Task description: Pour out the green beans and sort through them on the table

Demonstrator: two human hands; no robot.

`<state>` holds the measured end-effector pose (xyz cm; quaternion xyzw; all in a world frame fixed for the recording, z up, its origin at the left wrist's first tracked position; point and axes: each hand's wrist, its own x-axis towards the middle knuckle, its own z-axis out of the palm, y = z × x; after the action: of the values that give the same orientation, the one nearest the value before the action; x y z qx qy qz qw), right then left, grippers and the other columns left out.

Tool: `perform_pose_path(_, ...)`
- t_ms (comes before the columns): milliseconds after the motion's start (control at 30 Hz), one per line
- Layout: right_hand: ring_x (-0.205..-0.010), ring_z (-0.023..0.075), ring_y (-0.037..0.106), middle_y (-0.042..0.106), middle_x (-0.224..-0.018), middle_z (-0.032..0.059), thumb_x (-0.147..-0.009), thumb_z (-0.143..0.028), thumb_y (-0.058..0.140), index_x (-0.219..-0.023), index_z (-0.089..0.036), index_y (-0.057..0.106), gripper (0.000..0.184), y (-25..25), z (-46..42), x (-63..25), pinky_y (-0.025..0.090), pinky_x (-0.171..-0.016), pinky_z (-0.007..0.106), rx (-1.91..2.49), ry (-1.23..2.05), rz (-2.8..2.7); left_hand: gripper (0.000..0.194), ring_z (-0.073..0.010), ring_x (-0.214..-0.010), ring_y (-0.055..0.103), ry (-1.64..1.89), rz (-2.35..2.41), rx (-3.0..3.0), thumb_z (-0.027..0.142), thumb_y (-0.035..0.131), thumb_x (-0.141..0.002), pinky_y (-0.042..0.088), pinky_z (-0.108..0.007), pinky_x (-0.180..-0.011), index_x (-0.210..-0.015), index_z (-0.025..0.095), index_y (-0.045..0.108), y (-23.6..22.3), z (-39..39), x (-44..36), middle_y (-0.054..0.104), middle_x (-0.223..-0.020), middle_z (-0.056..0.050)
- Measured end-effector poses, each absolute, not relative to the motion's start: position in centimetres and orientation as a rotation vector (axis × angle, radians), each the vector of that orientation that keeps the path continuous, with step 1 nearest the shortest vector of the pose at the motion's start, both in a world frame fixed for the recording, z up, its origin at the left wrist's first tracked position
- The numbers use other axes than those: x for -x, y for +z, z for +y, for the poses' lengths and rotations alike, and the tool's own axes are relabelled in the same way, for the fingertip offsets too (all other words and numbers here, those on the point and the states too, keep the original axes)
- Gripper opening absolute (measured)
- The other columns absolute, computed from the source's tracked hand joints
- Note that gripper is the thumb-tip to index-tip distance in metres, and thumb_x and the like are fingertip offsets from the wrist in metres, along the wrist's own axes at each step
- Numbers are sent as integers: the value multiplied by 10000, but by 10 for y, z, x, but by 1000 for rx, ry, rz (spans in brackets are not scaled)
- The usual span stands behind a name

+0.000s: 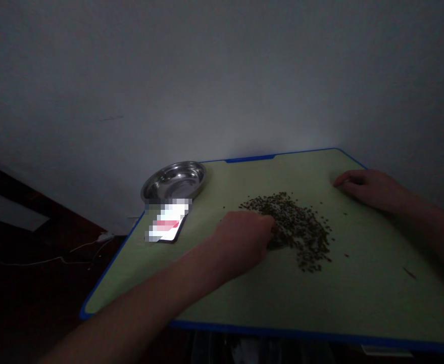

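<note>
A loose pile of small dark grains, perhaps peppercorns or seeds [303, 227], lies spread on the pale green tabletop [244, 298]. My left hand [244, 237] is closed at the pile's left edge, its knuckles up and its fingertips hidden, so whatever it may hold does not show. Off to the right, beyond the pile, my right hand [373, 189] rests low over the table. Its thumb and forefinger come together in a pinch; anything between them is too small to name.
A shiny steel bowl [174, 182] stands at the table's back left corner. In front of it lies a phone [168, 222] with a lit, blurred screen. One thin reddish sliver [409, 273] lies at right. The wall rises behind; cables [60, 259] run on the floor at left.
</note>
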<state>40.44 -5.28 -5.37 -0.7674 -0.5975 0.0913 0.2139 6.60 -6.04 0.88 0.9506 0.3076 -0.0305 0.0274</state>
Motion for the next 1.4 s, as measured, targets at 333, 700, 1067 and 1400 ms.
perform_pose_path(333, -621, 244, 621, 689, -702, 38, -697, -405, 460, -838, -227, 687, 320, -59, -49, -409, 467, -585, 368, 2086, 261, -1687, 237, -222, -773, 628, -95, 996, -2934, 284, 460, -873, 419, -315, -634, -957, 184, 658, 22, -24, -66, 705, -888, -98)
perform_pose_path(700, -621, 255, 640, 695, -682, 24, -673, -417, 467, -766, -255, 677, 281, -54, -49, -404, 494, -582, 383, 2070, 264, -1686, 309, -213, -773, 614, 55, 1276, -2968, 238, 396, -891, 422, -324, -679, -997, 165, 677, 21, 32, -48, 690, -914, -137)
perform_pose_path(1067, -698, 278, 655, 718, -770, 48, -680, -421, 476, -785, -241, 681, 292, -59, -47, -412, 500, -637, 405, 2073, 257, -1706, 290, -215, -763, 612, -82, 1174, -3026, 261, 417, -883, 412, -321, -651, -973, 185, 682, 7, 13, -43, 691, -902, -120)
perform_pose_path(1400, -773, 285, 658, 720, -862, 69, -685, -445, 454, -834, -232, 681, 345, -59, -48, -410, 508, -694, 412, 2118, 242, -1694, 280, -150, -619, 576, -108, 1124, -2913, 286, 425, -893, 298, -275, -538, -806, 174, 667, 19, -37, -20, 664, -722, -58)
